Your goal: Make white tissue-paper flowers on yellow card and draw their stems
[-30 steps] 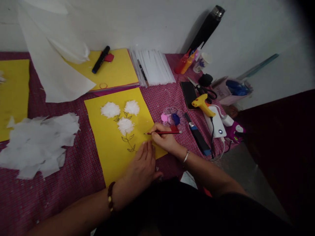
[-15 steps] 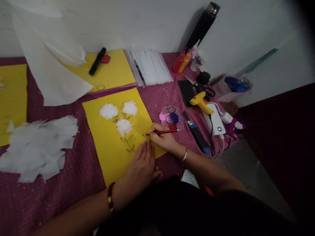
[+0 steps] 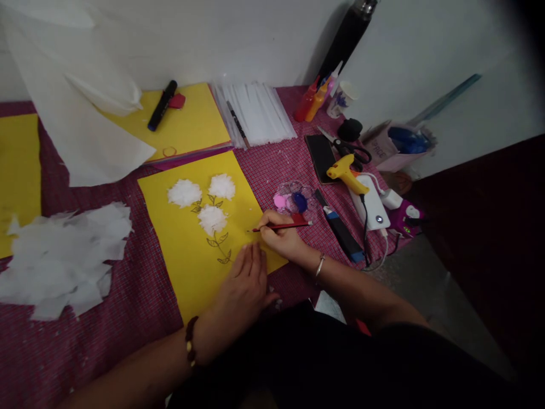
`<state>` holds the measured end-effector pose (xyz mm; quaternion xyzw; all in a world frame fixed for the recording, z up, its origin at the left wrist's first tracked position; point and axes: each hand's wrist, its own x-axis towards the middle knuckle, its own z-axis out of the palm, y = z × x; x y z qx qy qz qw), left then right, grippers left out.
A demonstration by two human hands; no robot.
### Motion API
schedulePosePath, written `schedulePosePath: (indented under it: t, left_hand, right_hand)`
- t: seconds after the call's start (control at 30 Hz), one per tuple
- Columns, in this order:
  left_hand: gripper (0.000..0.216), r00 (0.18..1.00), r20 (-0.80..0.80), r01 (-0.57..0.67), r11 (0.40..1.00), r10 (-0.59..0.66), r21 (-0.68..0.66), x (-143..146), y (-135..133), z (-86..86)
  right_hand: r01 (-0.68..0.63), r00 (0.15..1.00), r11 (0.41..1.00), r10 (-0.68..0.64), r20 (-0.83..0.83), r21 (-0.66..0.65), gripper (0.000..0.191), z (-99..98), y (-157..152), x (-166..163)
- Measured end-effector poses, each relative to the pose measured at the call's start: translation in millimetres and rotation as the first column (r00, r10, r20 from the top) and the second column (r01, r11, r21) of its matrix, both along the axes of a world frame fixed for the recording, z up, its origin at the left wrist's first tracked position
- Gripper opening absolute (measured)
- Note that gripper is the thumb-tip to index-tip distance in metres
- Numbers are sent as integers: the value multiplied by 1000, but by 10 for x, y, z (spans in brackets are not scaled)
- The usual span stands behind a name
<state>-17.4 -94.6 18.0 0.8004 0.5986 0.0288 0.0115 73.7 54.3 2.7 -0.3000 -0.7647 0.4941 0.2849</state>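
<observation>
A yellow sheet point(image 3: 187, 244) lies on the red checked cloth, bearing three white tissue flowers point(image 3: 200, 199) with drawn stems and leaves. My right hand point(image 3: 283, 238) is closed on a thin red paintbrush point(image 3: 281, 227), its tip over the sheet's right edge. Flat on the sheet's lower right part rests my left hand point(image 3: 242, 289), fingers stretched out and open. A small clear paint palette point(image 3: 293, 200) with pink, blue and red paint sits just right of the sheet, close to my right hand.
Torn white tissue point(image 3: 63, 255) is heaped at the left. Behind lie more yellow sheets with a black marker point(image 3: 162, 105), white strips point(image 3: 255, 116), paint bottles point(image 3: 310, 102), scissors point(image 3: 351, 150), a yellow glue gun point(image 3: 347, 173), a power bank point(image 3: 372, 207) and a black flask point(image 3: 344, 40).
The view has shifted slightly, so everything sits a little lower and to the left. Both hands and the brush keep their places on the yellow sheet.
</observation>
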Motion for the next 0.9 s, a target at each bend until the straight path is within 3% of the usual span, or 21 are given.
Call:
schedulePosePath:
  t: [0.17,0.6,0.9]
  left_hand:
    - [80,1000,-6,2,1000,-2,-12,-1,4,-2]
    - [80,999,-44,-1,1000,1,18,-5,-2,-11]
    - [81,997,-73,14,1000,-12,20,-5,2,-18]
  right_hand:
    - [42,999,999,-42,16,-24,11,-11,1,-8]
    - [-10,999,998,7,40,66,11,-63,0,-6]
    - [33,999,999,-34,9,33,10,-8,-1,-16]
